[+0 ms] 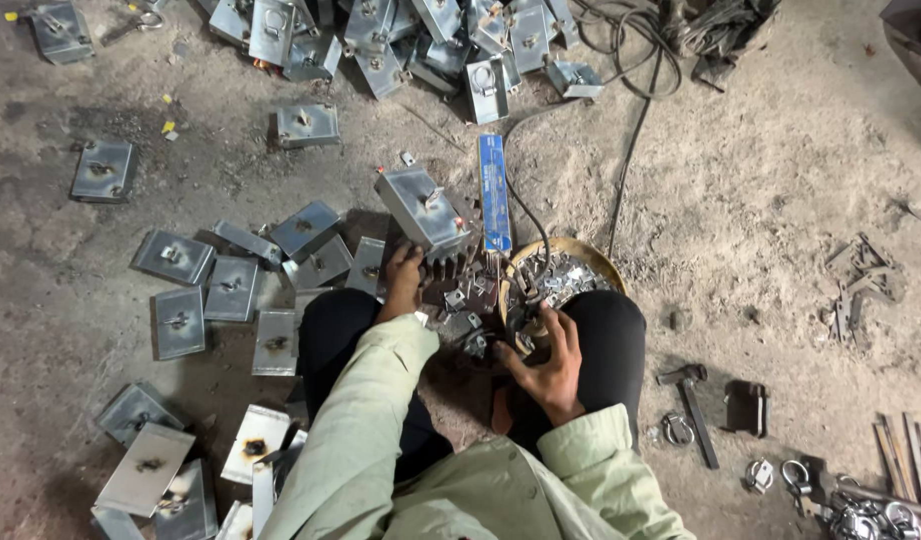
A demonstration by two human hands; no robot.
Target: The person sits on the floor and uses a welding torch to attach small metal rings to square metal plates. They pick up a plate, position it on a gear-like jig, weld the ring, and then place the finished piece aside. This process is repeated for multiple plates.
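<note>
I sit on the ground with my knees apart. My left hand [403,280] grips the lower edge of a grey metal box [423,210] that stands tilted in front of me. My right hand [551,362] rests between my knees with the fingers curled over small metal parts [468,322] by a welding holder; whether it holds one I cannot tell. A round pan [581,255] of small metal pieces sits just beyond that hand. A blue flat bar [494,192] lies next to the box.
Several grey metal boxes lie scattered at the left [196,290] and piled at the top [381,45]. Black cables [636,110] run from the top to the pan. A hammer [693,400], metal rings [791,470] and scrap strips [861,275] lie at the right.
</note>
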